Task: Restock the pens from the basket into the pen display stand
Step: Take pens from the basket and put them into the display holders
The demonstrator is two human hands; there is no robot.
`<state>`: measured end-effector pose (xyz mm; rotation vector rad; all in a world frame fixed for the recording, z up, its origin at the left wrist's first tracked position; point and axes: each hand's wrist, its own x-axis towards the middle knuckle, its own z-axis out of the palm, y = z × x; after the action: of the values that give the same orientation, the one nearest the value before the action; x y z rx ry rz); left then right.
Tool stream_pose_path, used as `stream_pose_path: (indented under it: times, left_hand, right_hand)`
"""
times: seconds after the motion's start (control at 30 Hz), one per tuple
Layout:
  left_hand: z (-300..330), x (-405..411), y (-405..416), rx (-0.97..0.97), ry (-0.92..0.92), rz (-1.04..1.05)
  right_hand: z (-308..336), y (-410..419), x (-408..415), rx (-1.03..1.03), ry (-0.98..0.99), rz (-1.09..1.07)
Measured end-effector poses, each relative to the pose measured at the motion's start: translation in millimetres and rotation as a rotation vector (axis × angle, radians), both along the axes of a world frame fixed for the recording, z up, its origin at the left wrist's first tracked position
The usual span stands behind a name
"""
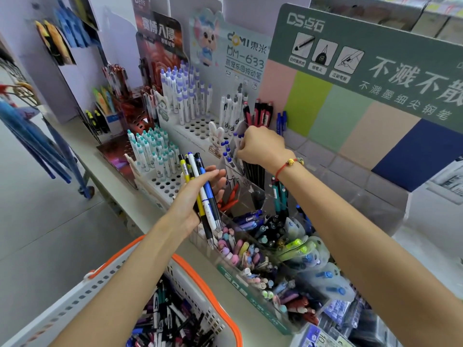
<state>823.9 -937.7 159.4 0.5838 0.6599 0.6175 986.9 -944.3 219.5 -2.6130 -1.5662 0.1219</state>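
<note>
While we hold a small bundle of pens (203, 194) in our left hand (198, 194), its fingers curled round them with their tips pointing down, our right hand (260, 146) reaches into the clear pen display stand (253, 189) and pinches the white, blue-capped pens (229, 152) standing in one of its rear compartments. A red cord bracelet (288, 164) sits on that wrist. Nearer compartments of the stand hold pastel, dark and green-capped pens. Below our left forearm sits the white basket (82, 291) with its orange handle, holding a heap of loose pens (170, 319). Left of the stand, perforated racks (165, 182) carry upright white pens on the table (110, 186).
</note>
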Motion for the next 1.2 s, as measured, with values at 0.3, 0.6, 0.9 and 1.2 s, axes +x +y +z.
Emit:
stream_pose_path:
  times: [0.3, 0.6, 0.9, 1.2]
  left_hand:
    - [4, -5, 0, 0.028, 0.009, -0.037]
    - [11, -8, -12, 0.04, 0.069, -0.378]
    - [14, 9, -29, 0.068, 0.038, -0.4]
    - [6, 20, -33, 0.115, 0.08, -0.343]
  right_hand:
    - [10, 13, -2, 0.129, 0.078, 0.059]
    - [6, -20, -16, 0.369, 0.282, 0.08]
    - [2, -74, -6, 0.182, 0.903, -0.09]
    - [-7, -99, 8, 0.66, 0.811, -0.18]
